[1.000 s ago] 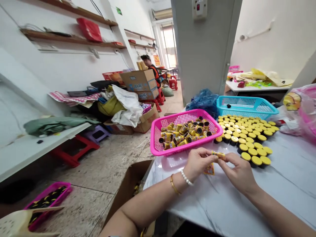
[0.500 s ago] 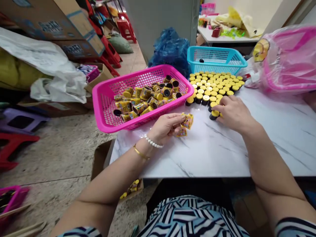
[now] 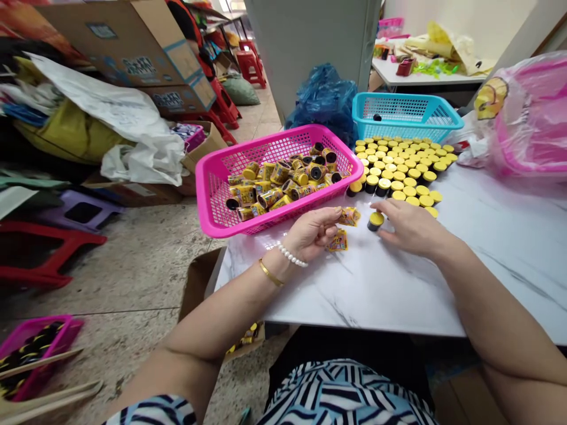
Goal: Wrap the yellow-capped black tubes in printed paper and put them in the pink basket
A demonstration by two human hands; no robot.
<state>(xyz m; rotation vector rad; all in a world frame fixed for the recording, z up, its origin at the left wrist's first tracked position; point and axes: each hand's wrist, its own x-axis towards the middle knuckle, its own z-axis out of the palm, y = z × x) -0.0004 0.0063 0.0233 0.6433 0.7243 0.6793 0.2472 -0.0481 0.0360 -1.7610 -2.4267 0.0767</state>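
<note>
Between the thumb and fingers of my left hand (image 3: 315, 233) is a small yellow printed sleeve (image 3: 349, 216). A second yellow sleeve (image 3: 338, 241) shows just below, by the fingertips; whether it is held or lies on the table I cannot tell. My right hand (image 3: 410, 227) has its thumb and index finger around a small black jar with a yellow lid (image 3: 375, 221), which stands upright apart from the others. Behind that hand, many similar yellow-lidded jars (image 3: 398, 168) stand close together. A pink basket (image 3: 206, 200) to the left holds jars wearing yellow printed sleeves (image 3: 270, 189).
At the back stands a blue basket (image 3: 407, 106) with a small dark piece inside. A blue plastic bag (image 3: 325, 97) slumps beside it. On the right is a plastic-covered pink basket (image 3: 531, 118). Stools (image 3: 84, 209) and cardboard boxes (image 3: 128, 65) fill the floor at left.
My right hand has drawn one jar out of the group, left and toward my left hand. My left hand still holds the sleeve. The whole view has shifted.
</note>
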